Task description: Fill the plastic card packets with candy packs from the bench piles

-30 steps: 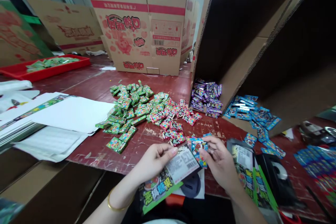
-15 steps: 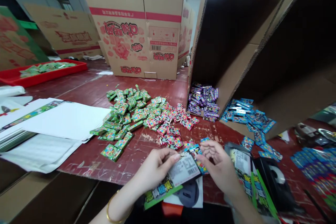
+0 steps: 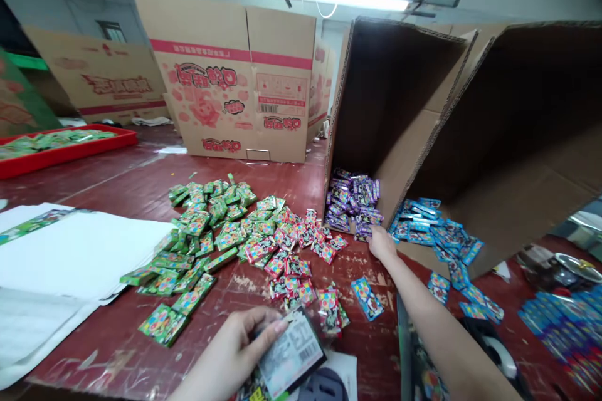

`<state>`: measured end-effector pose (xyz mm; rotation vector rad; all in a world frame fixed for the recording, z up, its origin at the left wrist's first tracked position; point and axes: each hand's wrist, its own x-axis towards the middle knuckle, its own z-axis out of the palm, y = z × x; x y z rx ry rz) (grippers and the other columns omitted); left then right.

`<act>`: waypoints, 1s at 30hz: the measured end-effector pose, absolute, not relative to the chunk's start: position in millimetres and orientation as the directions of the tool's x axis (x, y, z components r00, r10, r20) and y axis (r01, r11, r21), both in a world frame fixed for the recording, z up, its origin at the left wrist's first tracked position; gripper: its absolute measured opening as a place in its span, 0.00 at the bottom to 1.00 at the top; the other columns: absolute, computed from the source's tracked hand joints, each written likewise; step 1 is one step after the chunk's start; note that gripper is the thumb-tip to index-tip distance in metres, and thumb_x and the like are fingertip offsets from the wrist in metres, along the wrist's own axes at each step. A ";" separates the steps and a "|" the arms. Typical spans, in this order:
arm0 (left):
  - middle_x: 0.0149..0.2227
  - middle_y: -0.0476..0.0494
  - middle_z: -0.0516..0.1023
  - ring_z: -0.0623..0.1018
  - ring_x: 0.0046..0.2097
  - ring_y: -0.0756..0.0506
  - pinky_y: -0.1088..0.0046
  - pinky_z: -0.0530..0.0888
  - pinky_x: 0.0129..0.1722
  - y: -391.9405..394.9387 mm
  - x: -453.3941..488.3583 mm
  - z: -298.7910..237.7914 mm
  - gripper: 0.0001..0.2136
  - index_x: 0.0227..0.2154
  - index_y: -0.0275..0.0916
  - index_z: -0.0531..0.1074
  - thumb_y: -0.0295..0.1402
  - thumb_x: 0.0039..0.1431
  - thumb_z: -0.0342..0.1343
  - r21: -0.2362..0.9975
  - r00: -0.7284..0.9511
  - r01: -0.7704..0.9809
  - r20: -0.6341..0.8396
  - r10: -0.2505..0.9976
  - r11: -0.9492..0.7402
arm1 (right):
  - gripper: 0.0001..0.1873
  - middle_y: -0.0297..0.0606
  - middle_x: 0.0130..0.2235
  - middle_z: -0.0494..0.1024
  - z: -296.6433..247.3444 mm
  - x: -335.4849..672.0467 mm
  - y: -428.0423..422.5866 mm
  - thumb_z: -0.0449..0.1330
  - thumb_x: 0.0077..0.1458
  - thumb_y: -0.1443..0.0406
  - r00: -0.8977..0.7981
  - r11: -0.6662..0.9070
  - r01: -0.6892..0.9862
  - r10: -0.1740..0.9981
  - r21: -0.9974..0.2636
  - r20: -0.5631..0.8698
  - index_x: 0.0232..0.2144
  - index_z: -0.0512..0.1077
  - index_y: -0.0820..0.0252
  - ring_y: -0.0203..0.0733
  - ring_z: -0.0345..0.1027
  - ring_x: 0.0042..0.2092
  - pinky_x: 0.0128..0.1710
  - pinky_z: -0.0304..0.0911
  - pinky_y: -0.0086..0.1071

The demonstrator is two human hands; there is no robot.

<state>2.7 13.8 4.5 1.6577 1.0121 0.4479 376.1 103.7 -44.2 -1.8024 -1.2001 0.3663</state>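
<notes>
My left hand (image 3: 256, 341) is closed on the edge of a printed pouch (image 3: 294, 354) with a white barcode label, low at the front table edge. My right hand (image 3: 383, 244) stretches to the small purple packets (image 3: 352, 197) at the mouth of a cardboard box. Its fingers look pinched on a packet at the near edge of that pile; the fingertips are partly hidden. Between the hands, a blue packet (image 3: 367, 298) lies by itself. Beside it a red packet (image 3: 330, 312) overlaps a green packet (image 3: 345, 314).
Green packets (image 3: 195, 222) and red packets (image 3: 294, 266) lie heaped at centre left. Blue packets (image 3: 437, 232) spill from a second open carton (image 3: 517, 156) at right. White sheets (image 3: 94, 250) and a red tray (image 3: 126, 136) are at left. A printed carton (image 3: 235, 94) stands behind.
My right hand has left the pouch and moved forward to the purple packets. The blue, red and green packets near the pouch now lie uncovered. The view has tilted up slightly.
</notes>
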 end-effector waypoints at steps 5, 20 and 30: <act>0.30 0.45 0.76 0.72 0.32 0.46 0.75 0.69 0.32 20.5 -1.1 -4.1 0.22 0.32 0.35 0.75 0.52 0.56 0.51 0.924 0.486 0.383 -0.211 0.848 0.011 | 0.14 0.43 0.31 0.78 -73.6 381.3 104.7 0.66 0.43 0.57 0.492 -0.136 0.441 0.864 -0.887 0.112 0.25 0.71 0.60 0.49 0.71 0.39 0.44 0.64 0.43; 0.29 0.46 0.75 0.70 0.31 0.48 0.76 0.65 0.30 11.9 2.3 -2.5 0.20 0.34 0.33 0.74 0.47 0.60 0.49 0.910 0.523 0.409 -0.174 0.834 -0.066 | 0.33 0.42 0.48 0.74 -17.6 264.5 -15.5 0.67 0.46 0.62 0.031 -0.054 -0.259 0.997 -0.964 -0.064 0.54 0.63 0.53 0.44 0.70 0.47 0.49 0.65 0.40; 0.24 0.49 0.70 0.65 0.26 0.51 0.78 0.60 0.24 -1.0 10.4 4.6 0.22 0.30 0.33 0.75 0.48 0.61 0.46 0.873 0.574 0.457 -0.142 0.806 -0.172 | 0.13 0.33 0.28 0.72 -27.8 232.9 -51.3 0.66 0.48 0.59 0.193 0.041 0.142 0.979 -0.989 0.068 0.34 0.72 0.58 0.38 0.66 0.30 0.30 0.63 0.30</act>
